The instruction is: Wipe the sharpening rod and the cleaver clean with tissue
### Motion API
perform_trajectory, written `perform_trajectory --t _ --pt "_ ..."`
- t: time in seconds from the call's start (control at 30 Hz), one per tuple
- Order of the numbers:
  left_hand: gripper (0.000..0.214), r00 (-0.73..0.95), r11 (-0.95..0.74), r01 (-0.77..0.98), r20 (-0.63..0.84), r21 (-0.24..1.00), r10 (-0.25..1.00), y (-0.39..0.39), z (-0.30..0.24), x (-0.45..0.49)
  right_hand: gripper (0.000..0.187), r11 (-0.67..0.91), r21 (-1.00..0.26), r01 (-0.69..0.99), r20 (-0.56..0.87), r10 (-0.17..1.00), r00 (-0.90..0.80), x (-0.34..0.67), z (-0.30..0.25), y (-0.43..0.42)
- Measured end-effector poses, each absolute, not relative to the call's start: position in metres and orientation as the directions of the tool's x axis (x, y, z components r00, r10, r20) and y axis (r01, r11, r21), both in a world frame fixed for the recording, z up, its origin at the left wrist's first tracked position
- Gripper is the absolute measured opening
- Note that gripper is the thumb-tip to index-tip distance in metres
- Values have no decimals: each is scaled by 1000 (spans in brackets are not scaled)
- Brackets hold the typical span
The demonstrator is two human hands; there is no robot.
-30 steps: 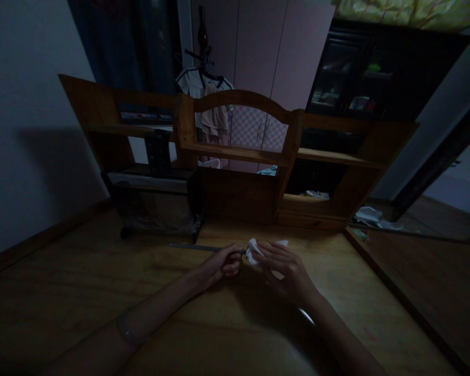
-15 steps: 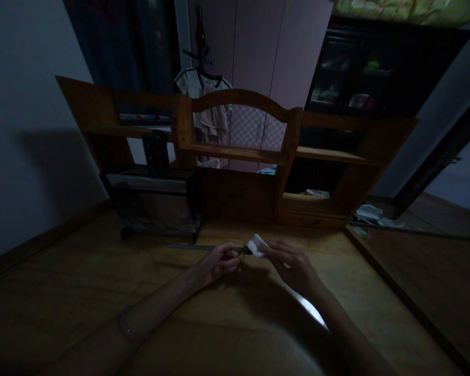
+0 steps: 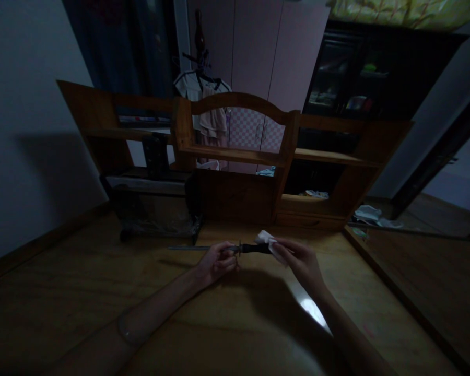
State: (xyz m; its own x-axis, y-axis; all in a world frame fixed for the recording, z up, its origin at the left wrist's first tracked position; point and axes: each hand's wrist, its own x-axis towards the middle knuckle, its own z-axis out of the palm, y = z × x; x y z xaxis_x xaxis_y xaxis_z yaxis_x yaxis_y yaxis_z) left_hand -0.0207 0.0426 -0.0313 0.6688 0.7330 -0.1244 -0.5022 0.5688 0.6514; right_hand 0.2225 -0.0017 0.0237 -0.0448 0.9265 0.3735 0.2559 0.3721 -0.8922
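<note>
A sharpening steel (image 3: 255,248) lies level across my view, its thin grey rod pointing left and its black handle right, with a small guard between them. My left hand (image 3: 220,260) is closed around the rod just left of the guard. In my right hand (image 3: 297,257) is a crumpled white tissue (image 3: 265,237), pinched against the far end of the handle. Fingers and tissue hide the handle's tip. Both hands are above the wooden desk (image 3: 203,334).
A wooden shelf unit (image 3: 235,152) spans the back of the desk. At its left stands a dark, plastic-wrapped monitor-like panel (image 3: 152,209). Clothes (image 3: 211,117) hang behind the shelves. Light glares off the desk near my right forearm. A raised edge (image 3: 399,297) runs along the right side.
My right hand and the tissue have slid right along the handle, from near the guard to its end, uncovering the black grip. My left hand still holds the rod in nearly the same place.
</note>
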Motion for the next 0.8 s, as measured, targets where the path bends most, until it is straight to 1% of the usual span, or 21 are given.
perform_trajectory --t 0.13,0.3,0.4,0.53,0.63,0.8 --pt "43 649 550 -513 -122 659 751 41 -29 -19 30 219 -972 81 221 975 24 224 19 3" --pt "45 638 518 -511 -101 686 763 41 -31 -18 40 41 -996 -85 44 998 -36 222 15 5" --pt "44 636 509 -504 -99 698 765 42 -32 -17 39 19 -993 -117 27 997 -67 220 14 6" --pt "45 636 504 -481 -111 717 764 42 -32 -16 40 -37 -984 -177 -8 987 -163 218 18 5" --pt "46 618 499 -484 -123 719 776 41 -31 -15 37 -68 -973 -222 -24 980 -195 219 20 3" --pt "45 601 482 -464 -136 743 788 39 -30 -14 41 -103 -983 -155 -63 967 -246 221 17 2"
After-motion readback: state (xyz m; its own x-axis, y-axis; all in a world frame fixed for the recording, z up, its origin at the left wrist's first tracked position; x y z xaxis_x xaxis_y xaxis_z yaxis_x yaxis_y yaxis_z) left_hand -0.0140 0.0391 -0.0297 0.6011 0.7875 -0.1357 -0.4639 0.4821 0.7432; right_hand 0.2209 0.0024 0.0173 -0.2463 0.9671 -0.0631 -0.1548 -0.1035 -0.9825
